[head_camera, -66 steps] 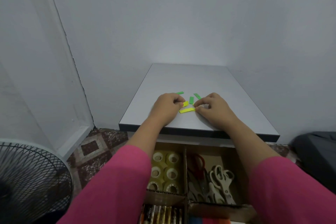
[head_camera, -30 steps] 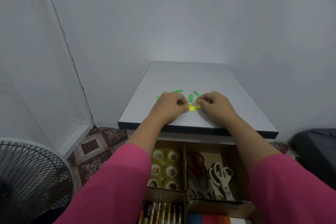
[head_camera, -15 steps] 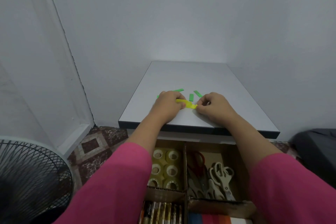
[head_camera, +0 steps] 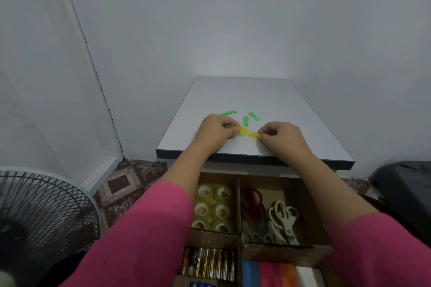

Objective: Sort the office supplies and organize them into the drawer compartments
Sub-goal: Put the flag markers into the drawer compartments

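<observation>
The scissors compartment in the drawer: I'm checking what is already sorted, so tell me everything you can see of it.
The scissors compartment is a brown cardboard-walled section at the drawer's far right, beside the tape rolls across a divider. It holds a loose pile of scissors: one red-handled pair toward the back left, several cream-handled pairs overlapping at the front right. Part of the floor behind them is bare. Neither hand touches it.

A: The three strips (head_camera: pixel 245 120) on the grey table (head_camera: pixel 268 98) are green, the two pieces (head_camera: pixel 248 133) between the hands are yellow.

B: And the sleeves (head_camera: pixel 149 228) are pink. The floor (head_camera: pixel 121 184) has a brown and cream diamond pattern. One pair of scissors (head_camera: pixel 253 196) has red handles.
</observation>
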Motion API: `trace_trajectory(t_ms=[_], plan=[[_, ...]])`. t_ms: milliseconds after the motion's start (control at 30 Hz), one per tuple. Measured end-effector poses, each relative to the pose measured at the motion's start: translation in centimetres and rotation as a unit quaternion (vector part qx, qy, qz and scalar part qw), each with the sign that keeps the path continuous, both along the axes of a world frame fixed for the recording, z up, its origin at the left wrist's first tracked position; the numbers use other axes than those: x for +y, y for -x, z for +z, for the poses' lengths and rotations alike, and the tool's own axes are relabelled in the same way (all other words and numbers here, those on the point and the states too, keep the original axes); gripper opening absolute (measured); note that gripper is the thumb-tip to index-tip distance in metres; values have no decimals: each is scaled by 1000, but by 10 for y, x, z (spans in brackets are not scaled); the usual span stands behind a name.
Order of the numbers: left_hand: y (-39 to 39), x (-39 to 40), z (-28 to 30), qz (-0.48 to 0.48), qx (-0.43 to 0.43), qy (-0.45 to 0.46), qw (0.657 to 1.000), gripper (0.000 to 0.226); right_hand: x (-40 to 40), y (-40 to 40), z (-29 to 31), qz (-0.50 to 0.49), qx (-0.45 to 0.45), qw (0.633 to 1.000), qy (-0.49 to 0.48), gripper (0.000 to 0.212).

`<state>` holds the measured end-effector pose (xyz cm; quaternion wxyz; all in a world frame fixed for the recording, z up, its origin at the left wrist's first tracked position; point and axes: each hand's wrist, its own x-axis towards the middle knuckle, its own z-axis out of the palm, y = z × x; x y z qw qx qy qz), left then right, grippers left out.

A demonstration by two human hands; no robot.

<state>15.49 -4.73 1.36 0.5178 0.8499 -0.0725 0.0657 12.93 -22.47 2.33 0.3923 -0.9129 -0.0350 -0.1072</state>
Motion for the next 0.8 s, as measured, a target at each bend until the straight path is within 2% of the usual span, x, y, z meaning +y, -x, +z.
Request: trace_trajectory(t_ms=[100,267,400,533,633,800], plan=[[22,1,0,-24,16,51,998,17,-6,28,4,-2,18,1000,3,12],[97,-10,-7,-64,8,129,990,8,-24,101,3,-22,48,998,20,12],[147,-12,-46,-117,62,150,980,9,-46,154,-18,-52,156,986,15,10],[155,-10,-78,-114,108,179,971,10,-57,180,-44,-83,272,946,155,12],[153,-11,-82,-102,112,207,966,11,-49,185,-65,-93,270,924,254,11],[154,-11,-83,-104,111,219,964,16,-28,189,-83,-81,260,914,300,20]])
